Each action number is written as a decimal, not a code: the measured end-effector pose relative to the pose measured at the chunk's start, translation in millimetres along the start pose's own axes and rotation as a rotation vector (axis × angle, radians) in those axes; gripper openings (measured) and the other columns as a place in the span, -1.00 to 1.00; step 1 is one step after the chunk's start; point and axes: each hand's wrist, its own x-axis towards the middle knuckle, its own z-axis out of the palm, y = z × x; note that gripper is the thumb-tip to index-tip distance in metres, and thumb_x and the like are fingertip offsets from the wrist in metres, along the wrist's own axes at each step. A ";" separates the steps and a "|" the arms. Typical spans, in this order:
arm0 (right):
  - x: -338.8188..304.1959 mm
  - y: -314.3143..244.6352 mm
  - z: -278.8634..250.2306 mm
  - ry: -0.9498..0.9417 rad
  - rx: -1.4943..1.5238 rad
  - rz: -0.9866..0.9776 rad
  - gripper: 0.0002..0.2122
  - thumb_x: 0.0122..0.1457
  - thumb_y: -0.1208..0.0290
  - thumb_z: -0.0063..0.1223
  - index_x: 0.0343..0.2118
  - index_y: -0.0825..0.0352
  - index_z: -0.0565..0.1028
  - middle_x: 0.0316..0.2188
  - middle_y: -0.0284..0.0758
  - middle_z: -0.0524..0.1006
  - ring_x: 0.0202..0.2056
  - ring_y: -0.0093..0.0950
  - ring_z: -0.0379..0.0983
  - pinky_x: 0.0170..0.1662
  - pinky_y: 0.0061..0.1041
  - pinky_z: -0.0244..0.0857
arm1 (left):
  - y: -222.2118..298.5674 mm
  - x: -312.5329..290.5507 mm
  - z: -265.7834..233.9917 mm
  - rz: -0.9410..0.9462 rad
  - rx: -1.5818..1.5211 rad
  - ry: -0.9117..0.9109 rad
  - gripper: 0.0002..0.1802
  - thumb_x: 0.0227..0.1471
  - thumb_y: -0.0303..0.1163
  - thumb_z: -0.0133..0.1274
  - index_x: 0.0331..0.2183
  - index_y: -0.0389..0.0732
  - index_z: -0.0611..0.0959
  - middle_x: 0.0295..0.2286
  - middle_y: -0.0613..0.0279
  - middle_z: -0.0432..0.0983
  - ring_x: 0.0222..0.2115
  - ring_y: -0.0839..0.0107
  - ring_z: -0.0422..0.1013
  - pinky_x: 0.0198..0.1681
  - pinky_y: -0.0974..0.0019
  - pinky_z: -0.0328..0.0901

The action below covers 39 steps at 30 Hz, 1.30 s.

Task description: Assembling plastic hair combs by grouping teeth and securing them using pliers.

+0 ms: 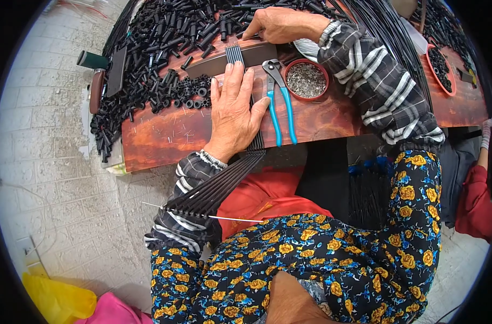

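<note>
My left hand [232,110] lies flat over a row of thin black rods [213,183], like umbrella ribs, pressing them on the table. Their narrow tips fan out beyond its fingertips, and a thin white rod [235,218] threads their lower ends above my lap. Past those tips, my right hand [289,26] is bent over, index finger pointing down and other fingers curled; what it pinches, if anything, is hidden. Close to my left thumb rest blue-handled pliers [278,102]. Right of them stands a red bowl [327,81] of small silvery metal pieces.
Black plastic tubes and rings [170,43] are heaped across the far left of the wooden table [165,135]. A dark metal bar [208,66] lies behind my left hand. Long black rods [386,32] and a red tray [439,70] are at right. Another person's red sleeve [475,200] shows there.
</note>
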 end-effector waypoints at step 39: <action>15.0 3.2 12.1 -0.288 0.375 0.384 -0.75 0.04 0.47 0.07 -0.17 0.27 0.58 -0.27 -0.16 0.59 -0.25 -0.28 0.53 -0.19 -0.40 0.37 | -1.0 1.1 2.5 0.022 -0.001 0.025 -0.33 0.02 -0.12 0.04 0.09 -0.29 0.34 0.16 -0.12 0.08 0.22 0.00 -0.03 0.21 -0.17 -0.20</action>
